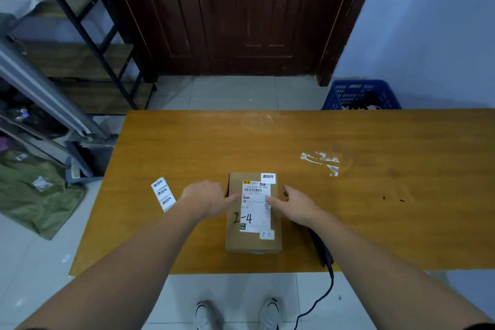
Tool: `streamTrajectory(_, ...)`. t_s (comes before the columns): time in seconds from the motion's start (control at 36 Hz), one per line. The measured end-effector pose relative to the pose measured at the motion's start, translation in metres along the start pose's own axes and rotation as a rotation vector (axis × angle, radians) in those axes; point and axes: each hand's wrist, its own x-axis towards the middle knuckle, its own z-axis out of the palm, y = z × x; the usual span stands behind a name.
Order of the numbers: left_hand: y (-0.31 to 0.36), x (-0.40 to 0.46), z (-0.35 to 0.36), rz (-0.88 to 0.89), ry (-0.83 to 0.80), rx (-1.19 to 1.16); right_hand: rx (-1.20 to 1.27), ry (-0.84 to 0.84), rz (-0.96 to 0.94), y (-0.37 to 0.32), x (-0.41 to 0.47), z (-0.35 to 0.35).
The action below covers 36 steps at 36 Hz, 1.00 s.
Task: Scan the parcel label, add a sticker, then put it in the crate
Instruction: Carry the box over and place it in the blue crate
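- Parcel (pixel 253 238): a brown cardboard box that lies flat on the wooden table (pixel 375 209), near the front edge, with its label side up.
- Shipping label (pixel 255 206) with a barcode is on the top face, and "2-4" is written by hand beside it.
- One white sticker (pixel 268 177) with printed characters already sits on the far right corner of the box, so I judge the sticker step is done.
- Sticker strip (pixel 163 194), with the same print, lies on the table just to the left of the parcel.
- Whether the label was scanned, the picture cannot say; a black scanner (pixel 322 252) with a cable lies at the table edge, partly under the right forearm, and no hand holds it.
- Left hand (pixel 207 198) rests at the left side of the box with fingers stretched onto the top, grasping nothing firmly.
- Right hand (pixel 296 205) does the same from the right side; the fingers are loose and touch the label edge.
- Blue crate (pixel 348 94) stands on the floor behind the far right of the table, well apart from the parcel. Lifting the box and placing it there is what remains.
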Motion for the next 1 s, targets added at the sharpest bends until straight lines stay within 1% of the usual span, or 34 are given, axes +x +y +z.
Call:
streamTrajectory(0.06, -0.007, -0.006, 0.012, -0.03, -0.116, 0.015, -0.032, -0.086, -0.012, -0.001, -0.006, 0.0)
streamTrajectory(0.17, -0.003, -0.012, 0.037, -0.075, -0.271, -0.09, -0.071, -0.185, -0.011, 0.001, -0.006, 0.013)
streamTrajectory(0.25, 0.004, -0.013, 0.051, -0.092, -0.317, -0.242, -0.054, -0.218, 0.051, 0.009, -0.005, 0.024)
streamTrajectory(0.36, 0.012, -0.013, 0.064, -0.082, -0.323, -0.404, 0.052, -0.203, 0.131, 0.021, -0.006, 0.039)
streamTrajectory(0.44, 0.011, -0.012, 0.07, -0.054, -0.298, -0.481, 0.121, -0.184, 0.114, 0.021, -0.008, 0.047)
streamTrajectory(0.56, 0.007, -0.017, 0.069, -0.036, -0.258, -0.504, 0.157, -0.166, 0.119, 0.016, -0.016, 0.047)
streamTrajectory(0.67, 0.007, -0.031, 0.047, -0.036, -0.222, -0.522, 0.212, -0.149, 0.092, 0.004, -0.023, 0.038)
streamTrajectory(0.75, 0.004, -0.044, 0.018, -0.036, -0.187, -0.53, 0.28, -0.146, 0.068, -0.017, -0.029, 0.022)
streamTrajectory(0.86, -0.008, -0.064, -0.032, -0.029, -0.096, -0.563, 0.452, -0.098, 0.065, -0.06, -0.036, -0.002)
streamTrajectory(1.0, -0.035, -0.106, -0.094, -0.09, 0.069, -0.573, 0.461, -0.094, -0.046, -0.132, -0.047, -0.026)
